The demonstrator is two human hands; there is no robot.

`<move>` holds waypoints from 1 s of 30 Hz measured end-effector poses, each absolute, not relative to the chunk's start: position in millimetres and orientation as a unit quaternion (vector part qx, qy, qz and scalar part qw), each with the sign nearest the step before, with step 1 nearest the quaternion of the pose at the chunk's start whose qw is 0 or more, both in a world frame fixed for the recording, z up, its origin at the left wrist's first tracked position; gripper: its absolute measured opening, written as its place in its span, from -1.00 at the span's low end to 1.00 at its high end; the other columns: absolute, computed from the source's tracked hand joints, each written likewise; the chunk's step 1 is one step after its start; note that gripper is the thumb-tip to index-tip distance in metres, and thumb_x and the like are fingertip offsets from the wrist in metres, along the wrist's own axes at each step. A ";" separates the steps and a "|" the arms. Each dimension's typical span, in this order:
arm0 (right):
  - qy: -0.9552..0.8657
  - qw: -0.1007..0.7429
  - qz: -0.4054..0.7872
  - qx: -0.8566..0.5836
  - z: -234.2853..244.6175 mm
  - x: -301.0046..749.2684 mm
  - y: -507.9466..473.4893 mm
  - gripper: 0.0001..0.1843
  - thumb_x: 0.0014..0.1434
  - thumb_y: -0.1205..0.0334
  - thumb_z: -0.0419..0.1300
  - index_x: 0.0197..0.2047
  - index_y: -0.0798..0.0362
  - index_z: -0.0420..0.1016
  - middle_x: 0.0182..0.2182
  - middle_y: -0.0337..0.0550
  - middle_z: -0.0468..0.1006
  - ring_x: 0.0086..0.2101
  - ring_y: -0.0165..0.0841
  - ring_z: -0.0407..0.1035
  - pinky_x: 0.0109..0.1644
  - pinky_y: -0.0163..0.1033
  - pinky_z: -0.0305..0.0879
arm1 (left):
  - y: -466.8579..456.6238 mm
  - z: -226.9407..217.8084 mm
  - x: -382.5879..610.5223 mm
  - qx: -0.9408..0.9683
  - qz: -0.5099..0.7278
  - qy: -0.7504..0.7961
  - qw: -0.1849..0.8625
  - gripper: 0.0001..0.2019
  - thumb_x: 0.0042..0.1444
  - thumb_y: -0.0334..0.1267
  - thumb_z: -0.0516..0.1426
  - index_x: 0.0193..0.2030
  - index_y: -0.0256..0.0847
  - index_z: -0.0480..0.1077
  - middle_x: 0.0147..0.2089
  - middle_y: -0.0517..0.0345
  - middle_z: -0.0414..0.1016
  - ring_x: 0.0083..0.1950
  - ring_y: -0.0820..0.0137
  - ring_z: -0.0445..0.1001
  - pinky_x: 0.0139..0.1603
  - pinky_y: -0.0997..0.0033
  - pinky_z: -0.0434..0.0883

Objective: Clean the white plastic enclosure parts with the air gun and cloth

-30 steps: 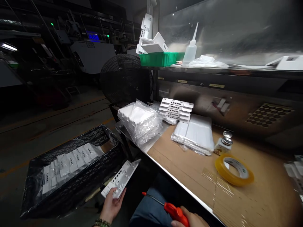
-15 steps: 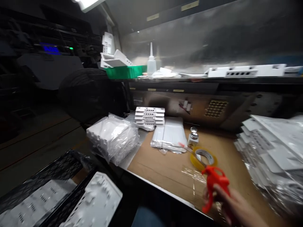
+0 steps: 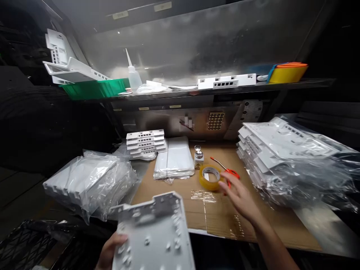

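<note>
My left hand (image 3: 108,250) grips a white plastic panel (image 3: 153,234) by its lower left edge and holds it flat near the bench's front edge. My right hand (image 3: 239,197) reaches over the cardboard-covered bench (image 3: 180,204) with fingers spread and nothing in it. Just beyond its fingertips lies a red-handled tool (image 3: 229,173) on the cardboard, beside a roll of yellow tape (image 3: 209,177). A small glass bottle (image 3: 198,159) stands behind the tape.
Bagged white panels are piled at the right (image 3: 284,157) and left (image 3: 87,182). A short stack of panels (image 3: 145,141) and flat clear bags (image 3: 174,159) lie at the back. A shelf above carries a green tray (image 3: 92,89), a squeeze bottle (image 3: 132,77) and coloured bowls (image 3: 287,71).
The view has swung right from the black crate to the bench. My right hand set the red-handled tool down by the tape and let go. My left hand brought the panel up over the bench edge.
</note>
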State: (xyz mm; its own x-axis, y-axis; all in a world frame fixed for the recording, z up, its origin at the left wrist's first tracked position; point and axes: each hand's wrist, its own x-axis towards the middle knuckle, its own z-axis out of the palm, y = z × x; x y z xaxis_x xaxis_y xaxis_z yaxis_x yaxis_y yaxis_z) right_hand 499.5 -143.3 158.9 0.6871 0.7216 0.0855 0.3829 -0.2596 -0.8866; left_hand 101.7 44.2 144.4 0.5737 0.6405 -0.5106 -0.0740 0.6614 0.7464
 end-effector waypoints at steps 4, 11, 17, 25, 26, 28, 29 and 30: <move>-0.300 0.635 0.527 -0.478 156.9 445.3 -160.5 -0.21 0.17 -0.36 0.26 0.30 -0.03 0.45 0.13 0.11 0.59 0.11 -0.03 0.50 0.17 0.07 0.45 | 73.4 169.5 198.6 0.450 0.158 0.353 0.805 -0.69 -0.36 -0.18 0.50 -0.49 -0.26 0.57 -0.51 0.08 0.58 -0.48 0.27 0.53 -0.45 0.36 0.46; -0.101 0.768 0.476 -0.416 147.0 450.2 -179.0 -0.33 0.11 -0.19 0.42 0.19 -0.01 0.55 -0.07 0.05 0.71 -0.13 -0.11 0.63 0.00 -0.06 0.57 | 94.2 197.9 295.0 0.597 0.083 0.281 0.747 -0.60 -0.05 -0.04 0.45 -0.14 -0.23 0.59 -0.20 0.01 0.64 -0.12 0.18 0.61 -0.06 0.25 0.52; 0.026 0.799 0.428 -0.422 139.7 460.6 -176.6 -0.28 0.03 -0.09 0.51 0.19 0.04 0.54 -0.03 0.04 0.70 0.01 -0.04 0.59 0.18 0.05 0.50 | 116.9 182.7 328.4 0.741 0.116 0.245 0.615 -0.35 0.26 0.35 -0.02 -0.13 -0.25 0.53 -0.14 -0.15 0.60 -0.05 0.06 0.58 0.00 0.06 0.51; 0.083 0.854 0.318 -0.403 155.7 480.4 -191.4 -0.36 0.13 -0.06 0.45 0.21 0.02 0.52 0.13 -0.01 0.62 0.13 -0.09 0.52 0.22 -0.07 0.49 | 168.4 146.7 322.4 0.890 0.217 0.244 0.318 -0.69 0.19 -0.06 0.17 0.03 -0.09 0.44 0.08 -0.10 0.59 0.17 -0.05 0.44 0.22 -0.08 0.29; 0.085 0.854 0.313 -0.407 157.8 480.8 -193.0 -0.36 0.14 -0.06 0.44 0.22 0.00 0.51 0.14 -0.02 0.61 0.13 -0.10 0.52 0.21 -0.09 0.50 | 170.1 146.0 322.1 0.896 0.214 0.244 0.301 -0.72 0.24 -0.08 0.12 0.03 -0.10 0.42 0.04 -0.09 0.61 0.11 -0.03 0.49 0.16 -0.04 0.31; 0.087 0.853 0.307 -0.413 160.5 480.3 -195.2 -0.34 0.13 -0.06 0.44 0.25 -0.02 0.50 0.15 -0.03 0.60 0.14 -0.11 0.51 0.19 -0.11 0.52 | 173.7 147.7 323.0 0.904 0.211 0.246 0.278 -0.74 0.28 -0.10 0.07 0.03 -0.09 0.38 -0.02 -0.07 0.64 0.04 -0.01 0.53 0.05 0.04 0.34; 0.088 0.853 0.305 -0.415 161.1 479.8 -195.8 -0.33 0.13 -0.07 0.45 0.25 -0.02 0.49 0.15 -0.03 0.60 0.15 -0.10 0.50 0.18 -0.12 0.52 | 176.4 149.6 324.0 0.905 0.210 0.248 0.273 -0.75 0.28 -0.10 0.09 0.04 -0.09 0.36 -0.05 -0.04 0.66 0.02 0.01 0.55 0.00 0.07 0.34; 0.089 0.852 0.303 -0.417 161.3 479.2 -196.3 -0.32 0.13 -0.07 0.45 0.26 -0.02 0.49 0.13 -0.02 0.62 0.16 -0.10 0.50 0.18 -0.12 0.52 | 179.8 151.7 325.1 0.905 0.210 0.252 0.272 -0.75 0.26 -0.10 0.11 0.03 -0.07 0.34 -0.08 0.01 0.67 0.00 0.02 0.56 -0.03 0.11 0.34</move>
